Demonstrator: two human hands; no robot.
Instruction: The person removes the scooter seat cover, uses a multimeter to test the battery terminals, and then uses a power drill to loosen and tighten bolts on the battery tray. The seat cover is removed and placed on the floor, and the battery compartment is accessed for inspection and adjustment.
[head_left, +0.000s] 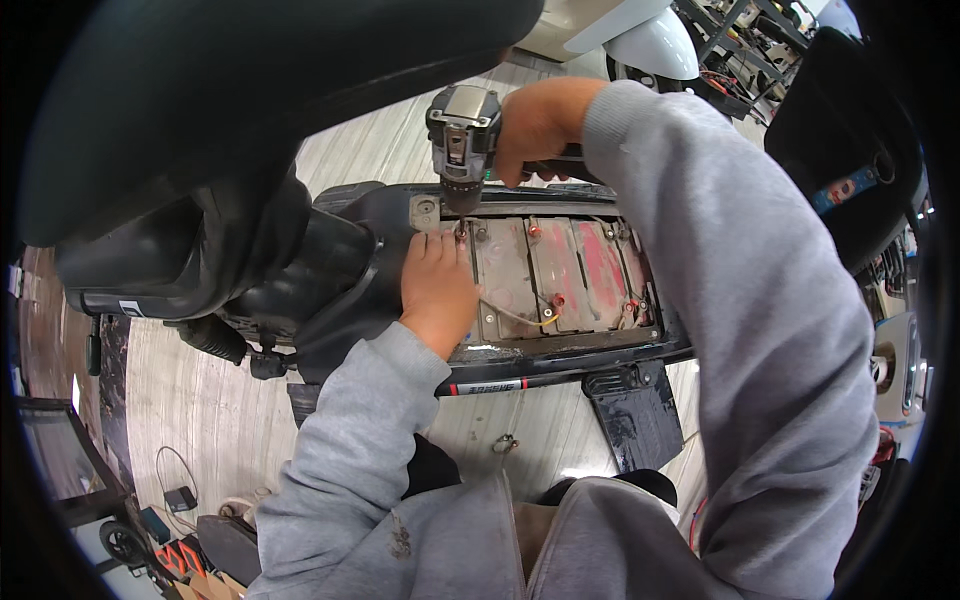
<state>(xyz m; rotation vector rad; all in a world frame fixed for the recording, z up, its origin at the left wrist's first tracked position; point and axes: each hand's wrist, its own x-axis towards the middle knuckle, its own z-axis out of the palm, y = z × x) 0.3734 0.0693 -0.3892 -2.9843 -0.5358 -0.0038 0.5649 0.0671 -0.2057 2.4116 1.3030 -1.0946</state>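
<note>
My right hand (540, 127) is closed around the handle of a cordless drill driver (459, 139), held upright with its chuck down. The driver's bit meets a terminal screw (462, 233) at the top left of a row of dusty batteries (506, 277) in a scooter's floor compartment. Fingertips of my left hand (441, 289) rest beside that terminal, at the compartment's left end; what lies beneath them is hidden. A cable (517, 316) with a yellow end runs across the batteries to a terminal with a red cap (558, 301).
The scooter's black seat (262, 67) overhangs the upper left. A black footrest (637, 416) sticks out below the compartment. A small metal piece with wire (505, 444) lies on the floor. Charger, tools and boxes stand at lower left; a shelf rack (739, 45) is at upper right.
</note>
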